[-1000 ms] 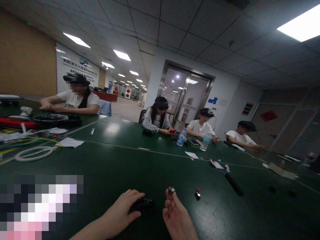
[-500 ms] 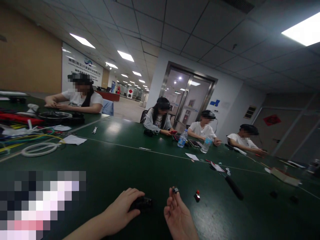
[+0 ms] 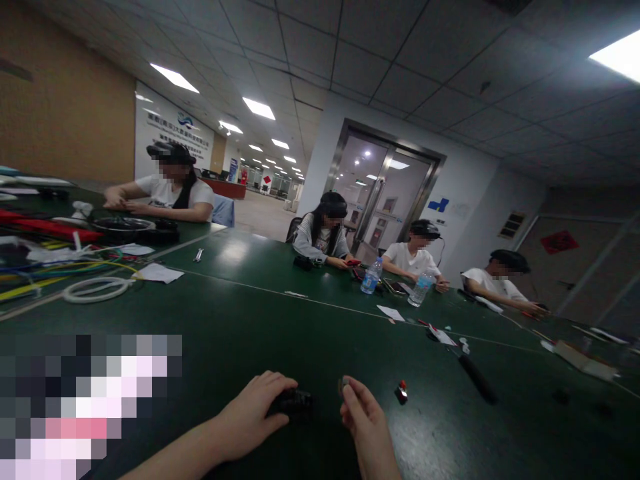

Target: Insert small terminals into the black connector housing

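My left hand (image 3: 253,417) curls around the near end of a small black boxy object (image 3: 299,403) on the green table; its thumb and fingers close on the object's left side. To the right, my right hand (image 3: 367,420) is closed in a pinch. Between its thumb and fingertips sits a tiny dark piece (image 3: 342,385), too small to name, held just above the tabletop and apart from the black object. A small piece with a red top and a shiny face (image 3: 401,393) lies on the table right of my right hand.
A tool with a long black handle (image 3: 477,378) lies at right, near a shallow box (image 3: 585,360). Cables and a white coil (image 3: 97,289) crowd the left. Two water bottles (image 3: 371,276) stand across the table, where several people sit. A small wrench (image 3: 199,255) lies farther back.
My right hand has turned from palm-up to a side-on pinch, with the tiny piece still in its fingertips. The left hand stays on the black object. The whole view has shifted slightly.
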{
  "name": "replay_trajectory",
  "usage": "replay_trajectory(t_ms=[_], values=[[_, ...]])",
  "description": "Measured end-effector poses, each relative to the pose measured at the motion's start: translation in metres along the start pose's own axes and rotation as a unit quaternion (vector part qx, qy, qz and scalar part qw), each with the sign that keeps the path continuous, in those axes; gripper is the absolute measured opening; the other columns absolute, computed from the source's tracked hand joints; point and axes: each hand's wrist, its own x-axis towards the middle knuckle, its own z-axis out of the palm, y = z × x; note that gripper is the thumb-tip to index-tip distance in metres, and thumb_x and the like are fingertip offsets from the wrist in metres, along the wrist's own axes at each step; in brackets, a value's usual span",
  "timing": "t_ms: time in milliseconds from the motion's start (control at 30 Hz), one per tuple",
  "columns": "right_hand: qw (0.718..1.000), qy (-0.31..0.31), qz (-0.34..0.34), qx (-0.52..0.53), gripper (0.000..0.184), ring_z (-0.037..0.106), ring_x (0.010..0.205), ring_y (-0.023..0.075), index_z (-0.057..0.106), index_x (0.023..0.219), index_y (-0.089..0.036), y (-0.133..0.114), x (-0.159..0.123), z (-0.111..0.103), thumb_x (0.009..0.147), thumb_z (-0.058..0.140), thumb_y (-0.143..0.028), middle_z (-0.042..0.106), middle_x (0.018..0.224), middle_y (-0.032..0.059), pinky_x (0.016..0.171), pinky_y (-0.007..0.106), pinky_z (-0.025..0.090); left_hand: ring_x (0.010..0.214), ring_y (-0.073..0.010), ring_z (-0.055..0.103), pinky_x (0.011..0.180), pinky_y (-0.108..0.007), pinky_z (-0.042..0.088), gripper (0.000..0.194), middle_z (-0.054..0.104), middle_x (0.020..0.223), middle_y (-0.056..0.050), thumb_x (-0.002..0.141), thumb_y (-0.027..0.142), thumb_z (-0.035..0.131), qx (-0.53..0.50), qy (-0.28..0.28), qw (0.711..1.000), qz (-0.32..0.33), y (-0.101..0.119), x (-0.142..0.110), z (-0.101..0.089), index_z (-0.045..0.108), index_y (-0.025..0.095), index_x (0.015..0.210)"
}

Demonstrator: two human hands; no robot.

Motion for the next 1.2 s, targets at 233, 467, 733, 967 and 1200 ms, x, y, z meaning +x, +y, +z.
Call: replay_trajectory(t_ms=[233, 467, 733, 967, 1200], values=[[0.902, -0.124, -0.205, -0.359, 0.021, 0.056, 0.084, 0.0187, 0.06, 0.093, -0.023, 0.001, -0.013, 0.02, 0.075, 0.051, -0.024, 0.062, 0.091, 0.0039, 0.074, 0.03, 0.043, 0.103, -0.0193, 0.045, 0.091, -0.032, 0.033, 0.042, 0.054, 0.111, 0.0, 0.072, 0.024, 0.057, 0.007, 0.014, 1.0, 0.026, -0.004, 0.001, 0.004, 0.049, 0.028, 0.113], [0.837, -0.191, -0.241, -0.453, 0.025, 0.053, 0.09, 0.019, 0.061, 0.094, -0.026, 0.002, -0.019, 0.027, 0.075, 0.048, -0.016, 0.062, 0.095, 0.0024, 0.079, 0.031, 0.039, 0.104, -0.0193, 0.045, 0.091, -0.032, 0.033, 0.041, 0.054, 0.111, 0.0, 0.073, 0.025, 0.056, 0.006, 0.012, 1.0, 0.029, -0.003, 0.001, 0.003, 0.049, 0.028, 0.114], [0.859, -0.173, -0.228, -0.425, 0.025, 0.052, 0.087, 0.0202, 0.063, 0.092, -0.032, 0.002, -0.02, 0.029, 0.075, 0.051, -0.019, 0.061, 0.093, 0.001, 0.076, 0.032, 0.039, 0.104, -0.0197, 0.045, 0.091, -0.033, 0.033, 0.042, 0.054, 0.11, 0.0, 0.074, 0.026, 0.056, 0.007, 0.012, 1.0, 0.026, -0.005, 0.002, 0.004, 0.048, 0.028, 0.115], [0.855, -0.163, -0.221, -0.44, 0.025, 0.051, 0.085, 0.0209, 0.065, 0.087, -0.032, -0.001, -0.021, 0.03, 0.071, 0.054, -0.017, 0.058, 0.09, 0.0019, 0.076, 0.033, 0.04, 0.103, -0.0187, 0.045, 0.09, -0.031, 0.033, 0.041, 0.054, 0.11, 0.001, 0.074, 0.025, 0.056, 0.013, 0.005, 0.999, 0.036, -0.003, 0.001, 0.003, 0.048, 0.028, 0.115], [0.874, -0.147, -0.224, -0.406, 0.034, 0.047, 0.101, 0.0226, 0.061, 0.097, -0.032, 0.0, -0.02, 0.026, 0.067, 0.058, -0.017, 0.053, 0.106, 0.0033, 0.087, 0.036, 0.037, 0.102, -0.0187, 0.045, 0.09, -0.031, 0.033, 0.04, 0.054, 0.11, 0.0, 0.075, 0.024, 0.054, 0.027, 0.008, 0.999, 0.036, -0.003, 0.001, 0.004, 0.048, 0.027, 0.114]])
